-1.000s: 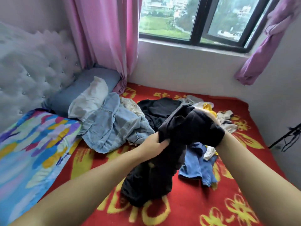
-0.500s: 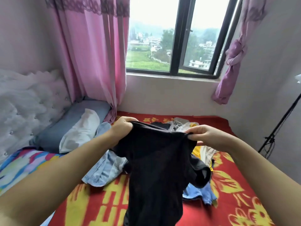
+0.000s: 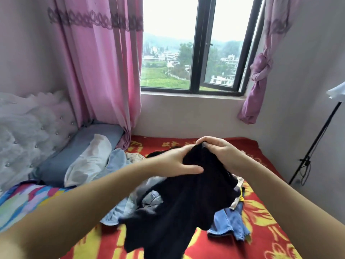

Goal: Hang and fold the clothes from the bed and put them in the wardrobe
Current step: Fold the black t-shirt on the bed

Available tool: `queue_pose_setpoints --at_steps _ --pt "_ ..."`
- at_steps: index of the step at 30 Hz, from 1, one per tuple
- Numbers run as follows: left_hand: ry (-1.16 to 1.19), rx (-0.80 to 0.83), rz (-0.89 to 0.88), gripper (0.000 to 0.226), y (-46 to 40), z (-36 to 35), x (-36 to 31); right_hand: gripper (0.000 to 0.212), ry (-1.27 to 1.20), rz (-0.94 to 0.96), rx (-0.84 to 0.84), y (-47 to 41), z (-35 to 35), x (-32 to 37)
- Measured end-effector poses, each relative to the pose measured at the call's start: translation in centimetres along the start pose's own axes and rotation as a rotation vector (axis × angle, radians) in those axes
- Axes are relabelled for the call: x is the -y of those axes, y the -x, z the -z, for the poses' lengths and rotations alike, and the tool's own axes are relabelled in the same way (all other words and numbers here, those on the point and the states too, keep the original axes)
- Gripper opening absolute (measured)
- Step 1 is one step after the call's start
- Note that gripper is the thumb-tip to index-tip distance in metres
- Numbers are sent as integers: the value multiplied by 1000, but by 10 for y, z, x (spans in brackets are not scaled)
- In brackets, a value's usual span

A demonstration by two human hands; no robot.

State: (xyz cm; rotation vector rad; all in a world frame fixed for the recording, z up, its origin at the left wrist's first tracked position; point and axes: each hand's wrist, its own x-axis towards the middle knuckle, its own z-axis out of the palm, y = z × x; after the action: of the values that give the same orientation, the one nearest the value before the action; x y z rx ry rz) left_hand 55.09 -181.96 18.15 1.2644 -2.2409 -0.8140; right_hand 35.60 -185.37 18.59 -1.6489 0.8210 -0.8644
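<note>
A black garment (image 3: 179, 206) hangs in front of me above the bed, held up by both hands. My right hand (image 3: 220, 152) pinches its top edge between thumb and fingers. My left hand (image 3: 173, 161) holds the cloth just left of that, thumb stretched across the front and fingers behind it. On the red and yellow bedspread (image 3: 261, 217) below lie more clothes: a light blue denim piece (image 3: 119, 161), a darker blue denim piece (image 3: 227, 225), and bits of white and yellow cloth (image 3: 239, 200). The garment hides much of the pile.
A grey pillow (image 3: 78, 146) with a white pillow (image 3: 89, 161) on it lies against the tufted headboard (image 3: 28, 131) at left. A colourful quilt (image 3: 24, 200) covers the near left. Pink curtains (image 3: 104, 71) flank the window (image 3: 197, 53). A black stand (image 3: 313, 146) is at right.
My hands have come together at the top of the black garment, which was spread wide between them half a second ago. My view has tilted further up.
</note>
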Motion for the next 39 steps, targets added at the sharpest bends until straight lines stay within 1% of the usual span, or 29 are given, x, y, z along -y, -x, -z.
queue_pose_setpoints --at_steps 1,3,4,5,7,8,9,11,12,13,14,15,16,17,18,19,20,21,22,24,26,28,31,33,35,36,39 --pt "42 -48 -12 48 -5 -12 -5 43 14 33 -29 -2 -4 3" --pt "225 -194 42 24 -14 -22 -14 32 137 91 -144 -4 -7 9" --pt "323 -249 82 18 -18 -23 -16 22 237 96 -215 -4 -5 11" --pt "393 -286 127 17 -21 -22 -17 22 344 66 -257 -3 0 11" --pt "495 -333 199 17 -25 -22 -16 53 526 -60 -295 2 9 7" --pt "554 -356 230 16 -26 -23 -16 60 622 -101 -328 7 11 4" --pt "616 -377 263 15 -27 -24 -15 60 710 -95 -387 13 12 2" --pt "715 -415 315 17 -29 -27 -15 52 805 16 -516 21 9 -3" --pt "738 -431 320 18 -30 -28 -16 46 808 44 -533 23 7 -3" --pt "748 -438 306 18 -31 -31 -16 44 775 13 -500 24 4 -1" --pt "743 -426 278 17 -31 -34 -18 44 695 -56 -430 22 2 1" --pt "727 -385 243 17 -30 -37 -19 44 568 -143 -341 20 0 3" --pt "709 -322 209 18 -29 -40 -20 39 429 -214 -274 19 -1 3" --pt "702 -251 187 19 -28 -43 -19 31 312 -263 -248 19 0 2" --pt "710 -190 177 20 -26 -43 -18 24 235 -292 -249 18 2 -2" --pt "731 -152 178 20 -25 -42 -15 22 205 -308 -266 18 6 -6" --pt "751 -147 183 19 -24 -40 -12 22 220 -314 -286 18 11 -11" --pt "767 -176 194 18 -22 -36 -8 23 290 -307 -307 18 18 -17" --pt "782 -240 215 18 -22 -30 -2 24 385 -287 -330 17 26 -22" --pt "817 -438 280 17 -20 -15 12 28 554 -261 -400 16 44 -26" --pt "848 -646 341 15 -17 5 28 31 635 -234 -493 18 68 -30" --pt "829 -763 379 15 -10 27 47 34 706 -201 -582 22 93 -32" --pt "663 -804 448 25 5 50 75 34 769 -170 -680 27 125 -35" --pt "499 -809 482 31 16 54 92 30 736 -153 -698 27 139 -34" --pt "410 -783 499 31 23 55 106 27 625 -111 -694 26 147 -29" --pt "383 -759 502 32 26 56 112 29 548 -90 -699 25 150 -25" --pt "354 -626 506 36 32 56 119 32 384 -49 -722 19 154 -9"
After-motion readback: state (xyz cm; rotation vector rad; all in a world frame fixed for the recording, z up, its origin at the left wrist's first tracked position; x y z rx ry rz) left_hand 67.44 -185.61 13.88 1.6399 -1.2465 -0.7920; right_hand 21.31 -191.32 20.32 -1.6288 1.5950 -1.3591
